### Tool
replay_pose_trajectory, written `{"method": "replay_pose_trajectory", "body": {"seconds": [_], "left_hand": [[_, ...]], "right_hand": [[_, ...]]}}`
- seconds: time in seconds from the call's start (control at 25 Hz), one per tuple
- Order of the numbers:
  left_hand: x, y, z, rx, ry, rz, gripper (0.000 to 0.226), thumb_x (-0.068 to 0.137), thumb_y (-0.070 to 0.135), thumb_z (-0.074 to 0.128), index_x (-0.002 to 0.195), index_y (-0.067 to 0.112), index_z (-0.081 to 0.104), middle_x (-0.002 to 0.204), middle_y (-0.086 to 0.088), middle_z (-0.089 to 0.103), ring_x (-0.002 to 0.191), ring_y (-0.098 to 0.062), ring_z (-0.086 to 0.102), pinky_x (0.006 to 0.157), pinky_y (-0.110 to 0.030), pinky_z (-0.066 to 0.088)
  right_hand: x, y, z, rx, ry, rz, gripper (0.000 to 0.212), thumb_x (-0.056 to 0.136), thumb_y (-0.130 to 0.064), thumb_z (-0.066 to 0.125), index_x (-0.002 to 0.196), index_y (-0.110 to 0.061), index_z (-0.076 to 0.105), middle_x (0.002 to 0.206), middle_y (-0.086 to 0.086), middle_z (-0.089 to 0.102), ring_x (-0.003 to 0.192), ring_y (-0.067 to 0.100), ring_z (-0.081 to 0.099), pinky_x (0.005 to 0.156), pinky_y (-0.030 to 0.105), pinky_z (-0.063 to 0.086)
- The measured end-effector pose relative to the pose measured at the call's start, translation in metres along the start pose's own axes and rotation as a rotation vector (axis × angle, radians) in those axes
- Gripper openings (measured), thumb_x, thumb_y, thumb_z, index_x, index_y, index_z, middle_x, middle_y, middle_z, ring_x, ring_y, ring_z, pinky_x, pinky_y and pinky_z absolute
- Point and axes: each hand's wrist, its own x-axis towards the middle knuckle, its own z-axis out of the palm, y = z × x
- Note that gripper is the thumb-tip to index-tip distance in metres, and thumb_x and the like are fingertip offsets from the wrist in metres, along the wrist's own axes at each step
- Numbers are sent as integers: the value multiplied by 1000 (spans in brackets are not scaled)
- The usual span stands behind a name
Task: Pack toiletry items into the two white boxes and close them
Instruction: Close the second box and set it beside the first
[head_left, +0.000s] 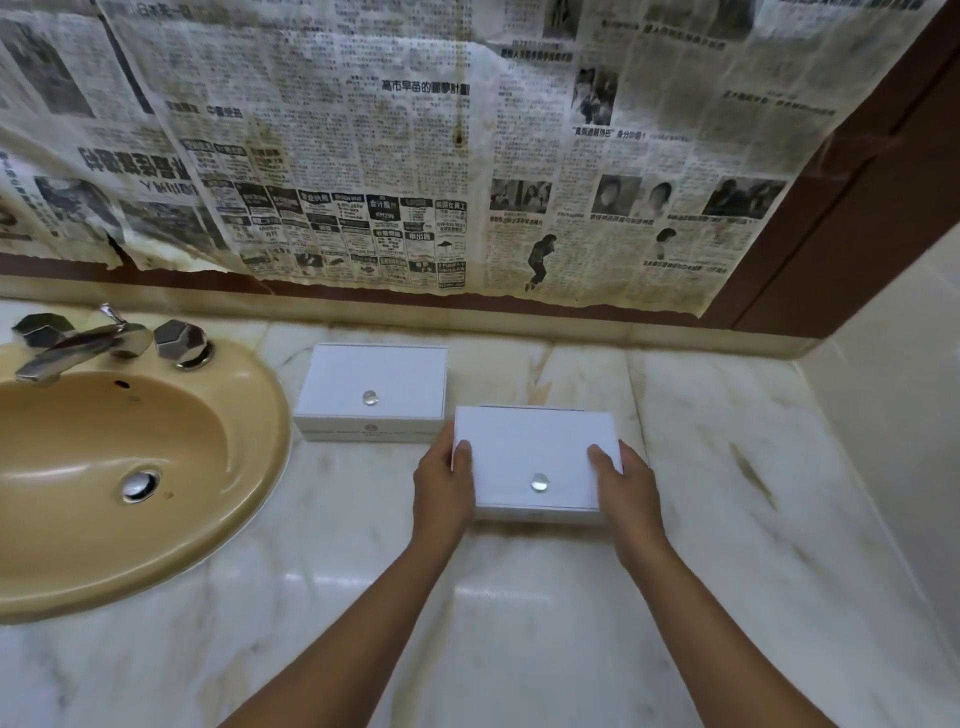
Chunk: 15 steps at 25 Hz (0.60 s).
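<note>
Both hands are gripping the nearer white box (535, 457) at centre frame, the left hand (445, 491) and right hand (626, 491) clasping its short ends, thumbs lying on the lid. The second white box (374, 387) is sitting closed just beyond, upper left of it, beside the sink (249, 415) on the marble counter (727, 519).

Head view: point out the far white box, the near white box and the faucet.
far white box (374, 374), head view, lid top.
near white box (530, 447), head view, lid top between the hands.
faucet (83, 345), head view, spout.
</note>
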Motion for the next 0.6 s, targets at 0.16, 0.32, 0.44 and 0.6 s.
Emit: {"method": "replay_pose_trajectory", "body": {"seconds": [0.16, 0.32, 0.44, 0.6], "left_hand": [[46, 6, 33, 4, -17, -17, 38, 101, 14, 39, 135, 15, 56, 128, 0, 64, 119, -16, 57, 104, -37, 46], [72, 12, 43, 65, 5, -8, 37, 101, 11, 37, 131, 13, 59, 117, -1, 67, 108, -16, 60, 95, -31, 48], [85, 5, 49, 87, 5, -19, 37, 101, 12, 37, 131, 13, 59, 118, -2, 67, 109, -18, 60, 97, -35, 48], [88, 8, 47, 109, -10, -29, 37, 101, 13, 38, 131, 16, 59, 117, 1, 66, 106, -16, 59, 92, -30, 47]], "right_hand": [[48, -14, 0, 49, 9, 14, 29, 94, -29, 54, 120, -18, 63, 116, 1, 66, 105, 21, 61, 89, 33, 47], [74, -24, 8, 52, -18, 27, 29, 96, -29, 51, 121, -18, 61, 113, -1, 64, 104, 20, 59, 84, 30, 44], [87, -19, 13, 30, -13, 28, 31, 95, -31, 51, 122, -19, 61, 116, 0, 65, 106, 22, 59, 86, 32, 46], [88, -21, 13, 23, -27, 15, 32, 96, -32, 51, 123, -19, 61, 116, -2, 64, 106, 20, 59, 84, 29, 43]]}}
